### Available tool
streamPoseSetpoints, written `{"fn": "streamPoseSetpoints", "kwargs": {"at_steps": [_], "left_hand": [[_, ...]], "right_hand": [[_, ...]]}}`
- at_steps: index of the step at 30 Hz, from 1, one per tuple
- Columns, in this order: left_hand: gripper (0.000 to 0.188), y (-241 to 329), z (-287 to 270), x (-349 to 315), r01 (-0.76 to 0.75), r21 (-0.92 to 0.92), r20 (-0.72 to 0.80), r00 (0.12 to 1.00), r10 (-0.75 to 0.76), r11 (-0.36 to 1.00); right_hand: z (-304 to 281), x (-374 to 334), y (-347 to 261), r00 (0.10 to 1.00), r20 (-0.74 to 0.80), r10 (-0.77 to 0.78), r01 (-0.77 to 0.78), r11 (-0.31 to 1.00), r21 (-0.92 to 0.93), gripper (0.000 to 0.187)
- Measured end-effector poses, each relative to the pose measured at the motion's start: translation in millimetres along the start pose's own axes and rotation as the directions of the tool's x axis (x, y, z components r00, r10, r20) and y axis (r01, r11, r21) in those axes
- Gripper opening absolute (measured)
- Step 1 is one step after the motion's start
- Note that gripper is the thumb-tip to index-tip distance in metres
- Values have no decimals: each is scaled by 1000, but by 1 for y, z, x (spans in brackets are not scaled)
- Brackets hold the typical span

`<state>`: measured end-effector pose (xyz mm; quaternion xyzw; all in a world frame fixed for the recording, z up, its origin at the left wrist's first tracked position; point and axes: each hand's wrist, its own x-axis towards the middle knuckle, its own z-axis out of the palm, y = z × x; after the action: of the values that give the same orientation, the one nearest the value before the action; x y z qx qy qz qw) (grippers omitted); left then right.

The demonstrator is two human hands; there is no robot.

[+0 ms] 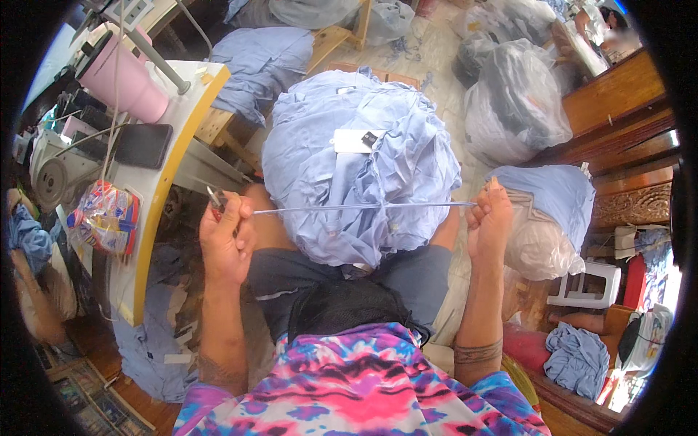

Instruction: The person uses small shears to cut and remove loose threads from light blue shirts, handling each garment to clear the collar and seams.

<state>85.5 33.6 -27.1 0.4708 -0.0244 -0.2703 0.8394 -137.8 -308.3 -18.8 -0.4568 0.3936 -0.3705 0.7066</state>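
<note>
A large bundle of light blue cloth [305, 138] sits in front of me between my knees. A white card tag [352, 141] lies on top of it. Across the bundle's near side a thin blue cord [320, 208] is stretched taut. My left hand [227, 240] is closed on the cord's left end and also holds small metal snips [214, 198] with a bit of red at the handle. On the other side, my right hand [488, 221] pinches the cord's right end, its fingers pressed together. Where the cord meets the cloth, folds gather around it.
On the left a yellow-edged white table [185, 120] carries a pink tumbler [123, 76], a phone [144, 146] and a plastic-wrapped packet [105, 216]. Filled plastic bags [516, 102] and a white stool [587, 285] stand at the right. Another person's arm [36, 298] shows at far left.
</note>
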Motion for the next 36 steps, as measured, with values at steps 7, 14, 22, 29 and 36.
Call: {"fn": "streamPoseSetpoints", "kwargs": {"at_steps": [7, 14, 22, 29, 36], "left_hand": [[10, -2, 4, -5, -24, 266, 1, 1000, 24, 964], [22, -28, 53, 2, -578, 750, 477, 809, 342, 321], [22, -57, 62, 9, -477, 818, 510, 860, -24, 321], [19, -39, 67, -4, -347, 562, 546, 837, -22, 751], [40, -60, 91, -14, 244, -72, 463, 867, -184, 967]], "right_hand": [[-3, -5, 25, 936, 311, -165, 302, 830, -469, 17], [48, -50, 7, 631, 775, 30, 766, 132, -629, 24], [48, -43, 1, 662, 750, -7, 619, 570, -541, 21], [62, -58, 25, 870, 486, 84, -132, 989, 64, 23], [100, -77, 30, 866, 453, 210, -246, 969, 22, 31]]}}
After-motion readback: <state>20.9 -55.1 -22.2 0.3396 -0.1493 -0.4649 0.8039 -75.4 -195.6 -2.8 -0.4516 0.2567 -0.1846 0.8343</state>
